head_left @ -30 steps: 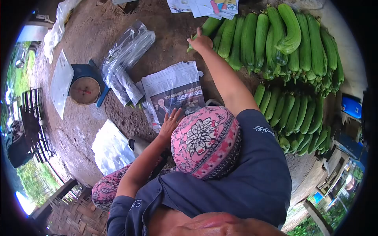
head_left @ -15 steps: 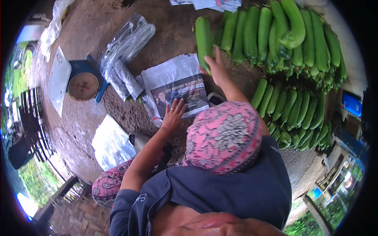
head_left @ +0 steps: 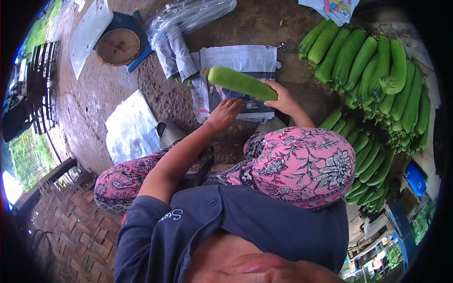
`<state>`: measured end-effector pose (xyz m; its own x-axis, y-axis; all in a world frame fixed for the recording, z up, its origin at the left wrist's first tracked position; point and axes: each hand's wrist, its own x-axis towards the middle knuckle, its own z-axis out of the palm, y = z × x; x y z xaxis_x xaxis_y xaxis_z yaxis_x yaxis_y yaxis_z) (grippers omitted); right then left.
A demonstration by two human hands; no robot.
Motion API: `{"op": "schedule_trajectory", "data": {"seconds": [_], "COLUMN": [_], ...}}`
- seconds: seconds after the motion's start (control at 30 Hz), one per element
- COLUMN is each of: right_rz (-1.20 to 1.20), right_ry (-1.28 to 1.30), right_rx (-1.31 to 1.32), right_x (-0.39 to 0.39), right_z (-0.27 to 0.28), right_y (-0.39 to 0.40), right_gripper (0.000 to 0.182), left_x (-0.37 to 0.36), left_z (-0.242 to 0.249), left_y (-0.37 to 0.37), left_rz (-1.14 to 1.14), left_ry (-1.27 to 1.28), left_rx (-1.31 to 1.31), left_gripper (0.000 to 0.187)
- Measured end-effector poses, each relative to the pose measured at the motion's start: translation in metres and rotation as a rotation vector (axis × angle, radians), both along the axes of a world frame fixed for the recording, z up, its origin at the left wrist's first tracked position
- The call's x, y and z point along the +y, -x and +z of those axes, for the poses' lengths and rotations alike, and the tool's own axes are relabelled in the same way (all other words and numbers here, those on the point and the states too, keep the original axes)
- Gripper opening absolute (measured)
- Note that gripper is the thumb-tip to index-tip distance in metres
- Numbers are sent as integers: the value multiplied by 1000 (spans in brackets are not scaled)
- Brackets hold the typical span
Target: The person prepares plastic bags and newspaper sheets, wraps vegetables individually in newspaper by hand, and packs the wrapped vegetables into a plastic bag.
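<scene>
My right hand (head_left: 284, 100) is closed around one end of a long green gourd (head_left: 239, 83), which lies slantwise above a stack of newspaper sheets (head_left: 238, 55). The gourd's far end points left, over the paper. My left hand (head_left: 225, 115) rests on the lower part of the newspaper, just below the gourd, with its fingers toward the right. Its fingertips are partly hard to make out. Beside the sheets on the left lie paper-wrapped rolls (head_left: 181, 57) with green tips showing at their lower ends.
Rows of gourds (head_left: 363, 59) lie on the right, with a second pile (head_left: 373, 158) nearer me. Clear plastic bags (head_left: 198, 14) are at the top. A blue scale (head_left: 137, 40) stands upper left, above white plastic sheets (head_left: 132, 132). More printed paper (head_left: 330, 8) sits top right.
My right hand has brought the gourd from beside the pile to over the newspaper, turning it from upright to slanting left. My left hand's fingers have drawn closer together. The view has shifted.
</scene>
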<state>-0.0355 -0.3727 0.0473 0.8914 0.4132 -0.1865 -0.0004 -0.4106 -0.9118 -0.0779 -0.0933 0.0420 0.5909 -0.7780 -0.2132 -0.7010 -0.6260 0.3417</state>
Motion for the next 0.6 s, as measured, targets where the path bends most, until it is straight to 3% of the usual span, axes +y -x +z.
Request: {"op": "schedule_trajectory", "data": {"seconds": [0.23, 0.4, 0.6], "right_rz": [231, 210, 196], "right_ry": [328, 324, 246], "right_rx": [-124, -210, -236], "right_x": [7, 18, 20], "right_z": [-13, -12, -11], "right_y": [-9, -6, -5], "right_gripper": [74, 71, 57], "left_x": [3, 1, 5], "left_z": [6, 12, 12], "left_y": [8, 5, -3], "left_rz": [-41, -59, 137], "left_ry": [6, 16, 184], "left_rx": [-50, -97, -62], "left_gripper": [24, 8, 5]}}
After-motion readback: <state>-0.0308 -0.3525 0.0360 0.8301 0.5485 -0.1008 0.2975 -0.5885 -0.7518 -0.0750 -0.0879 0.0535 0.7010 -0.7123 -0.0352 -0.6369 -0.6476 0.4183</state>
